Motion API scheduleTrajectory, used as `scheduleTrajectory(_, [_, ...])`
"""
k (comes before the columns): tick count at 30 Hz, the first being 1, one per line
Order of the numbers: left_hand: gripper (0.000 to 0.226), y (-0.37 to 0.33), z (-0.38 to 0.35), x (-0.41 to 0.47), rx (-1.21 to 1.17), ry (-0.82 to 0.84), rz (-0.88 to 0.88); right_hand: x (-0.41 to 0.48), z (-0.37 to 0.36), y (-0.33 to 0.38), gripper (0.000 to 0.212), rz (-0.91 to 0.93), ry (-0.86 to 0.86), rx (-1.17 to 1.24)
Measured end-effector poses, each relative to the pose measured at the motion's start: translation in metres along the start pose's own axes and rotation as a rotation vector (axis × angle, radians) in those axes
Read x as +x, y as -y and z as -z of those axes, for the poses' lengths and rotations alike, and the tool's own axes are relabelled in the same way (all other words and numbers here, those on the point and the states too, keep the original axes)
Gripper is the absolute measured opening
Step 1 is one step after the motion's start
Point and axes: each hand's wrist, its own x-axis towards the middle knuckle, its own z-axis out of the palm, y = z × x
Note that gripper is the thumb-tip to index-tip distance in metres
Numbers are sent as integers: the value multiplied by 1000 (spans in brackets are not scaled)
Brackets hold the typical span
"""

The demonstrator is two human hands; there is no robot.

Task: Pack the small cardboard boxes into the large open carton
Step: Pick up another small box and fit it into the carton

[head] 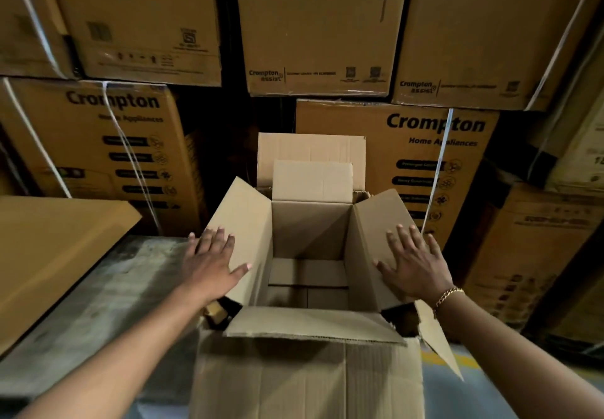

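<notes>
On carton [307, 369] side flaps, flat hands [209, 263]

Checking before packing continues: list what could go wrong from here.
The left hand and right hand only press flat on the side flaps; released, these may swing over the opening. The near flap leans inward and could snag a box. The small boxes lie deep; dropped ones may land crooked.
</notes>
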Motion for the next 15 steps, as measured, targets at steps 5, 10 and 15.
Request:
scheduleTrajectory(5, [89, 18, 28, -21, 17, -105, -6, -5, 33, 9, 86, 18, -59, 18])
scheduleTrajectory(10, [89, 53, 39, -33, -41, -221, -19, 1, 62, 42, 88, 75, -125, 106])
scheduleTrajectory(15, [91, 118, 45, -58, -158, -324, -79, 19, 99, 124, 86, 217, -178, 222])
